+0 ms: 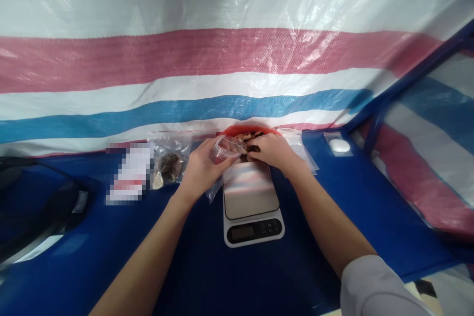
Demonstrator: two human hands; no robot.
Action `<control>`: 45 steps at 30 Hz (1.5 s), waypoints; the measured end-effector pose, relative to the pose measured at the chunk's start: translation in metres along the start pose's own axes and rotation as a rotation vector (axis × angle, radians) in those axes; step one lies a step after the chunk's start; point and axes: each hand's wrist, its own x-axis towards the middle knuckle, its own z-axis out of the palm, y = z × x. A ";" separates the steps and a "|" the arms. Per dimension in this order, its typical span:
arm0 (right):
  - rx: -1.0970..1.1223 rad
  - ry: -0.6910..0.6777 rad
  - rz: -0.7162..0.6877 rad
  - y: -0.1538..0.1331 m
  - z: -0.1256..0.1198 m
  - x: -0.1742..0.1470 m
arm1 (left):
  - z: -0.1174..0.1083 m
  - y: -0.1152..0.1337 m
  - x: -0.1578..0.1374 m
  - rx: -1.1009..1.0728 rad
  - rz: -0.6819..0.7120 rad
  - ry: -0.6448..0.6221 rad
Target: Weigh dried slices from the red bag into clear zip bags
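My left hand (202, 165) is wrapped round a clear plastic cup (226, 147), tilted with its mouth toward my right hand. My right hand (273, 150) has its fingers curled round a dark brown dried piece (253, 148) close by the cup's rim. Beneath and behind both hands lies a red bowl (237, 129) with many brown and tan dried slices (247, 136); my hands hide part of it. Just in front stands a white kitchen scale (252, 192) with a shiny platform and a dark display panel.
Left of the scale are a clear zip bag (168, 163) with brown pieces and a blurred-out packet (129, 175). Clear bags (301, 150) lie on the right, near a small bag holding a white round item (339, 145). A black strapped object (48, 207) sits far left. Striped sheeting (222, 54) hangs behind the blue table (355, 197).
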 end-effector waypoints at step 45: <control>0.706 0.186 -0.227 -0.033 -0.019 -0.019 | 0.009 0.015 -0.003 -0.089 0.073 -0.088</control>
